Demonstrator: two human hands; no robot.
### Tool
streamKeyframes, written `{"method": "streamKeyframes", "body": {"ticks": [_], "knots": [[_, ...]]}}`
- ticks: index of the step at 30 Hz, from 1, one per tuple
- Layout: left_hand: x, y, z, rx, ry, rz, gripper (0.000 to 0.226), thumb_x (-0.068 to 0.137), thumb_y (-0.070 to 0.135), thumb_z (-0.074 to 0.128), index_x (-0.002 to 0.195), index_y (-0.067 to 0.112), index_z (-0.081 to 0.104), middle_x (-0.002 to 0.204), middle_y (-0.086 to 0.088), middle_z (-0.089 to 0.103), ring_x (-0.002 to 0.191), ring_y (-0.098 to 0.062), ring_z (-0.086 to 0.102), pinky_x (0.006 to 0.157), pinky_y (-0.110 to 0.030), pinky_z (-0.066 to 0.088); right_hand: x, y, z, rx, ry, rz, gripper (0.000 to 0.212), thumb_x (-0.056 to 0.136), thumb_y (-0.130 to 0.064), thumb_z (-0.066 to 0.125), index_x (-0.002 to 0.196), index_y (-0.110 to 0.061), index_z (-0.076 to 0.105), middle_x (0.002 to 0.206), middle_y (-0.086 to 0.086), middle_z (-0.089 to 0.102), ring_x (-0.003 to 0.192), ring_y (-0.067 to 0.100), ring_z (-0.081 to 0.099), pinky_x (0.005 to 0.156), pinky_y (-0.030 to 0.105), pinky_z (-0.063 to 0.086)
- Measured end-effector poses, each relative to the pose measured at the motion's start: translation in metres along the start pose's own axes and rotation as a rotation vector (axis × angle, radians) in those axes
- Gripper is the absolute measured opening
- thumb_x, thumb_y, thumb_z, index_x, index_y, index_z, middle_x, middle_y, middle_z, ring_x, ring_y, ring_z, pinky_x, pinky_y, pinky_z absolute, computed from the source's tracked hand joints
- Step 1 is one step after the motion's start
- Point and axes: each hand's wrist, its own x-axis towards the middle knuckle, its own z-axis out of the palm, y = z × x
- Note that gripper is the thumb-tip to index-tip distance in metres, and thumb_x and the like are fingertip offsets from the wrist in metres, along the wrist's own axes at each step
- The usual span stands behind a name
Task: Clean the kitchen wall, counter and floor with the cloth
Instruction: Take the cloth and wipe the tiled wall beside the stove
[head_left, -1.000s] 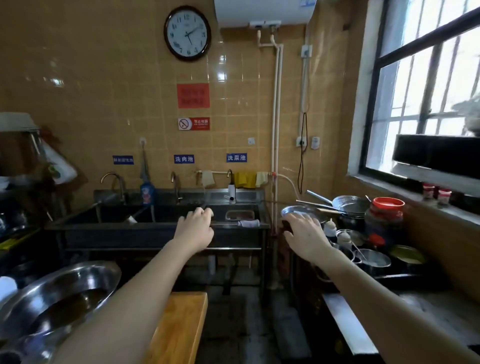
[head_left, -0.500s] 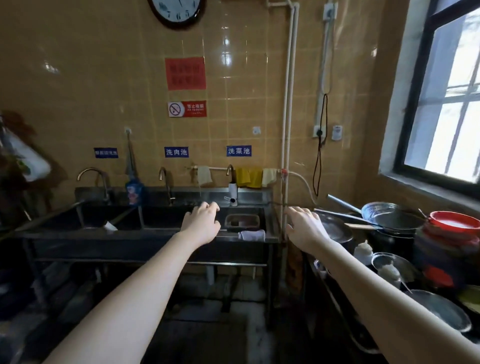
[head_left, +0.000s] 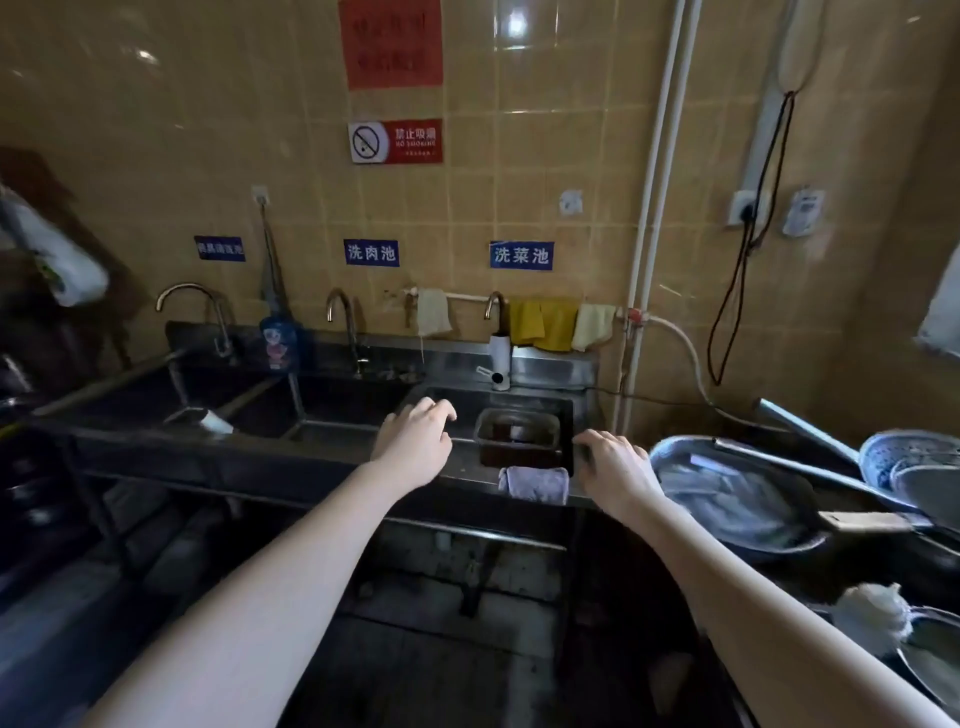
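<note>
Hands outstretched over the steel sink unit, both empty. Left hand palm down, fingers loosely spread and slightly curled, hovering at the front rim of the rightmost basin; contact with the metal not clear. Right hand also palm down, fingers apart and bent, fingertips at the right front corner of the same basin, gripping nothing.

Grey cloth folded and draped over the front rim of the sink, between the two hands, just at 9 o'clock of the right hand, untouched. Small rectangular container sitting in the basin directly at 12 o'clock of the cloth. Dull, scuffed stainless steel all along the three-basin unit, curved taps behind. Soft yellow cloths and pale ones hung on a rail against glossy tan wall tiles, at 12 o'clock of the basin. Round metal pan with a long handle at 3 o'clock of the right hand, close beside it, with more steel pots crowded further right. Dark, stained floor beneath the arms.
</note>
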Motion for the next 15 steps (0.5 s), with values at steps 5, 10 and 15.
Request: {"method": "streamKeyframes", "body": {"ticks": [5, 10, 15], "knots": [[0.058, -0.024, 0.06, -0.009, -0.057, -0.016, 0.029, 0.092, 0.016, 0.043, 0.12, 0.021, 0.05, 0.125, -0.002, 0.053, 0.109, -0.026, 0.053, 0.089, -0.038, 0.04, 0.052, 0.023, 0.061, 0.001, -0.071, 0.025, 0.039, 0.089, -0.015, 0.046, 0.128, -0.022, 0.051, 0.131, -0.002, 0.056, 0.123, 0.022, 0.048, 0.097, 0.037, 0.036], [0.112, -0.05, 0.131, -0.043, -0.147, -0.036, 0.029, 0.092, 0.016, 0.044, 0.12, 0.02, 0.05, 0.124, -0.003, 0.053, 0.107, -0.028, 0.055, 0.088, -0.037, 0.041, 0.108, 0.037, 0.125, -0.019, -0.183, 0.067, 0.042, 0.087, -0.017, 0.05, 0.129, -0.023, 0.049, 0.131, -0.002, 0.054, 0.124, 0.022, 0.046, 0.099, 0.036, 0.034], [0.149, -0.072, 0.196, -0.095, -0.232, -0.066, 0.027, 0.091, 0.014, 0.046, 0.117, 0.022, 0.052, 0.119, 0.0, 0.055, 0.1, -0.027, 0.057, 0.084, -0.034, 0.043, 0.155, 0.048, 0.187, -0.008, -0.293, 0.086, 0.042, 0.089, -0.021, 0.053, 0.131, -0.023, 0.047, 0.137, -0.002, 0.05, 0.129, 0.02, 0.042, 0.103, 0.036, 0.032]]}}
